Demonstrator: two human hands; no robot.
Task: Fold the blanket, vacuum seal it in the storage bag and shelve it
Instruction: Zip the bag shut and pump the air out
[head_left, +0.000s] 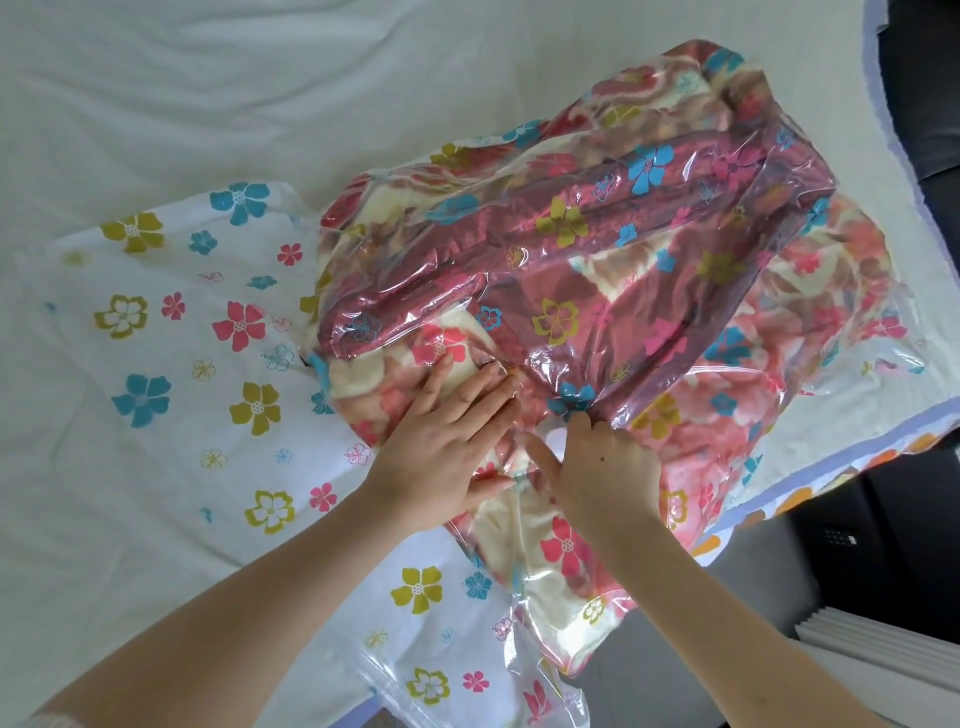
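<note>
White bed sheet (156, 78) carries the storage bag (171, 312) with the blanket (597, 249) inside (long axis far-right), just beyond the flat-pressing left hand (441, 441) and right hand (608, 467), whose fingers are curled, index pointing left.

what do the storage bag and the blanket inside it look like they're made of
The storage bag looks like thin clear plastic film, glossy, printed with coloured flowers: it shows glare streaks and sharp crinkles. The blanket inside seems a soft plush fleece, matte, pink, maroon and cream; its folds are thick and rounded. The exact fibre cannot be told.
</note>
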